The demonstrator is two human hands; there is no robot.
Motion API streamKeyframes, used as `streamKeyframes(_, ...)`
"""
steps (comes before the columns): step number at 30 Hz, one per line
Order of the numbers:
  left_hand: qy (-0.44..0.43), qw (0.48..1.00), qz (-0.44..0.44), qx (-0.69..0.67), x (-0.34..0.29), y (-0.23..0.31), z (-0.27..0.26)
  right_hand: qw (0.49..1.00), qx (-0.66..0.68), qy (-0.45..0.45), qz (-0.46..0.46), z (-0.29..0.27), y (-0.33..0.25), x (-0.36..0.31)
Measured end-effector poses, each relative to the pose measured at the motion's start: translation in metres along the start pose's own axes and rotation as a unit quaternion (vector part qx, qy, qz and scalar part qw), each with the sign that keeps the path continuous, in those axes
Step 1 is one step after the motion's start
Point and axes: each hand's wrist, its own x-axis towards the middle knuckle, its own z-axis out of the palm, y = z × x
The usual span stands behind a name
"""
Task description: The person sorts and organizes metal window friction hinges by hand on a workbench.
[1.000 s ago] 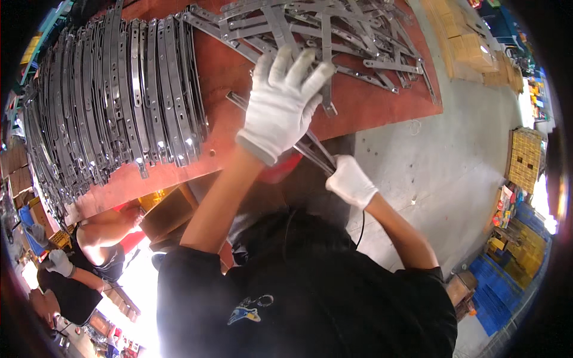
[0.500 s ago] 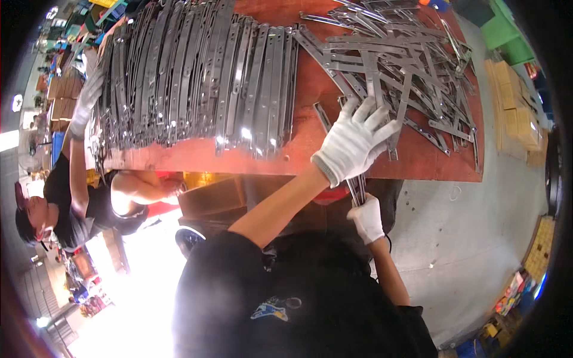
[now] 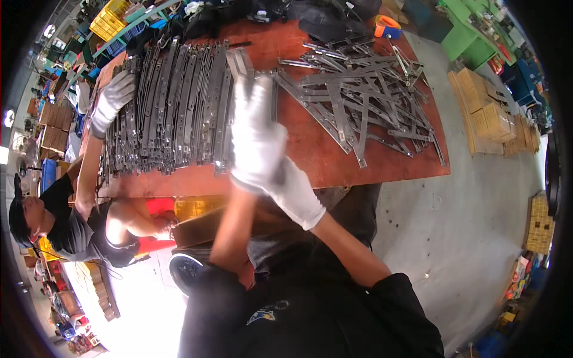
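Note:
My left hand, in a white glove and smeared by motion, is over the right end of a long row of upright-packed metal strips. Pale ends of a few metal strips jut out beyond its fingers, which appear closed around them. My right hand, also gloved, is pressed close below and behind the left one at the table's near edge. Its fingers are hidden, so what it holds cannot be made out. To the right, a loose heap of metal strips lies crisscrossed on the red tabletop.
At the left, a co-worker's gloved hand rests on the row's far left end. An orange and blue tape roll and dark bags lie at the back. Cardboard boxes stand on the floor to the right.
Both my hands have moved left, from beside the loose heap to the row's right end, with the strips. My view has shifted, and more of the table's back shows.

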Motion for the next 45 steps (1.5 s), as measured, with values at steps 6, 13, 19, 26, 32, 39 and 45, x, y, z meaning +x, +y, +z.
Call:
streamKeyframes(6, -0.286, 0.822, -0.034, 0.492, 0.05, -0.129, -0.057, 0.818, -0.571, 0.062, -0.024, -0.088, 0.009, 0.057)
streamKeyframes(13, -0.216, 0.891, -0.013, 0.4, 0.007, -0.096, -0.022, 0.727, -0.685, -0.015, 0.036, -0.098, 0.048, 0.113)
streamKeyframes(19, -0.195, 0.944, -0.021, 0.266, -0.006, -0.071, -0.002, 0.788, -0.615, 0.021, 0.023, -0.121, 0.044, 0.138)
streamKeyframes(26, -0.173, 0.967, -0.161, -0.094, -0.009, -0.056, 0.038, 0.933, -0.358, 0.032, 0.009, -0.177, 0.017, 0.143)
streamKeyframes(32, -0.111, 0.727, -0.336, -0.588, 0.034, 0.016, 0.053, 0.98, 0.143, -0.054, 0.128, -0.172, -0.067, 0.033)
streamKeyframes(39, -0.005, 0.798, -0.254, -0.546, 0.025, 0.038, 0.086, 0.985, -0.104, -0.09, 0.107, -0.15, -0.014, -0.015)
streamKeyframes(45, 0.077, 0.861, -0.275, -0.422, 0.002, -0.022, 0.087, 0.935, -0.347, -0.047, 0.051, -0.158, -0.028, -0.031)
